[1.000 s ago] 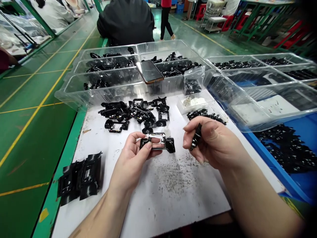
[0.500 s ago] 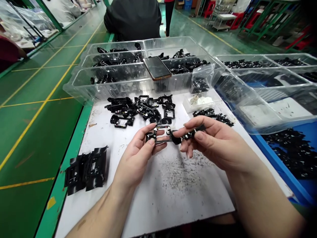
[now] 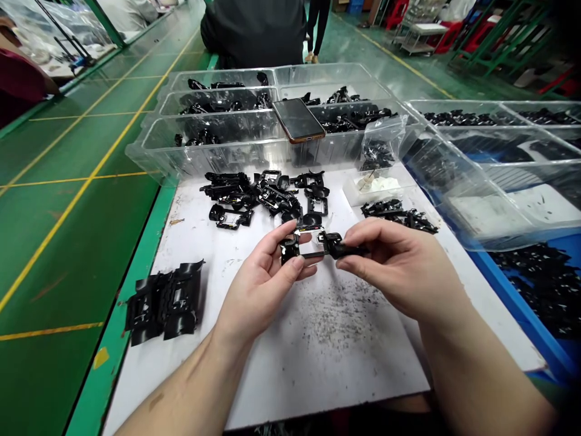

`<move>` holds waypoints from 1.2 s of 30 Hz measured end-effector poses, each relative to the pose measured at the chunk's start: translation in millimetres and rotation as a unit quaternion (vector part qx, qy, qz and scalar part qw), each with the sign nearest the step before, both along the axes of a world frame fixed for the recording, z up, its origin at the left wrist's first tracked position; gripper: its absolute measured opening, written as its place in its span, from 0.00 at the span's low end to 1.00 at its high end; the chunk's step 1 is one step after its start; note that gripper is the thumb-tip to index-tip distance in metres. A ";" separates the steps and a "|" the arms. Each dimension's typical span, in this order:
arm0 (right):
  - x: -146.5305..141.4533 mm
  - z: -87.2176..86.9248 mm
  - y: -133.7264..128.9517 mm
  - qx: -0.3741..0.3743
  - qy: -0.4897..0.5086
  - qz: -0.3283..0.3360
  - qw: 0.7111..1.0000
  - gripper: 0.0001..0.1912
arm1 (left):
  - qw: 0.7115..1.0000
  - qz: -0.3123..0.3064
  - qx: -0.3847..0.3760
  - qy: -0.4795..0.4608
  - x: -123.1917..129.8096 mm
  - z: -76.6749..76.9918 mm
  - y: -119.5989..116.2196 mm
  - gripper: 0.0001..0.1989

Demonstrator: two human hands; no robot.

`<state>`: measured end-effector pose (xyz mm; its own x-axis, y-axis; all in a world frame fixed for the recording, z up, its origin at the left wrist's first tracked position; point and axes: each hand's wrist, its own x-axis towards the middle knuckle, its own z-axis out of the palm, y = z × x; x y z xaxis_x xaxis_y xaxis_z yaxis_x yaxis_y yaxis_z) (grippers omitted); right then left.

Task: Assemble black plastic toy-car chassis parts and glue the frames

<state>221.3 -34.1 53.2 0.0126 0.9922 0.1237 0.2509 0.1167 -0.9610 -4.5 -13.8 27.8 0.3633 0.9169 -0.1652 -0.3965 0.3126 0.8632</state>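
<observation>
My left hand (image 3: pixel 267 272) grips the left end of a black plastic frame (image 3: pixel 313 253), which has a rectangular opening. At the frame's right end, my right hand (image 3: pixel 390 260) pinches a small dark part (image 3: pixel 356 250) that meets the frame; its exact shape is partly hidden by my fingers. Just beyond my hands, a pile of similar black frames (image 3: pixel 231 189) lies on the white board (image 3: pixel 272 375). Two groups of curved black parts (image 3: pixel 181 300) sit side by side on the board's left.
Clear divided trays (image 3: pixel 254 154) with black parts stand behind, a phone (image 3: pixel 298 120) across their dividers. A small white box (image 3: pixel 370 186) and more black parts (image 3: pixel 399 216) are at the right. Beyond the board's right edge is a blue bin (image 3: pixel 521 321). A person in black (image 3: pixel 254 30) is ahead.
The small part in my right hand has moved against the frame's right end, and its fingers have turned to a flatter pinch. The view has shifted slightly left.
</observation>
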 end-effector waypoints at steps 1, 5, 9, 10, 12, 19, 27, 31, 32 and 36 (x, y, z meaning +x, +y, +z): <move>-0.1 0.1 0.0 0.012 -0.024 0.000 1.000 0.12 | 1.000 0.000 0.002 0.003 0.0 0.0 -0.2 0.24; 0.2 3.4 -0.3 0.058 -0.063 0.022 0.996 0.05 | 1.000 -0.005 0.008 0.008 -1.1 -0.4 -1.1 0.24; 0.7 5.5 0.5 0.126 -0.109 0.038 0.985 0.07 | 1.000 -0.013 0.023 0.006 -1.1 0.6 -2.3 0.23; 0.9 5.3 1.1 0.144 -0.123 0.037 0.981 0.07 | 1.000 -0.015 0.025 0.008 -0.8 1.1 -2.5 0.23; 1.2 4.6 2.4 0.175 -0.155 0.033 0.972 0.08 | 0.999 -0.019 0.029 0.016 -0.5 1.9 -2.7 0.24; -0.9 5.4 3.8 0.239 -0.255 0.037 0.936 0.06 | 0.995 -0.057 0.055 0.057 -4.9 -2.4 -3.9 0.29; -4.1 3.0 3.0 0.266 -0.317 0.019 0.910 0.03 | 0.994 -0.062 0.061 0.073 -4.9 -3.6 -4.7 0.30; -3.5 1.4 3.0 0.262 -0.330 0.020 0.907 0.03 | 0.994 -0.060 0.060 0.063 -4.0 -2.7 -5.7 0.29; -3.5 1.0 2.9 0.260 -0.333 0.021 0.906 0.03 | 0.995 -0.059 0.058 0.061 -3.9 -2.1 -6.1 0.28; -4.9 -1.5 1.9 0.254 -0.332 0.021 0.908 0.03 | 0.996 -0.048 0.050 0.058 -2.8 1.6 -7.1 0.25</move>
<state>216.4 -32.2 51.7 -0.2688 0.8024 0.5329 0.7403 0.5260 -0.4186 -7.3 -20.9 29.4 0.4343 0.8926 -0.1213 -0.2643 0.2550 0.9301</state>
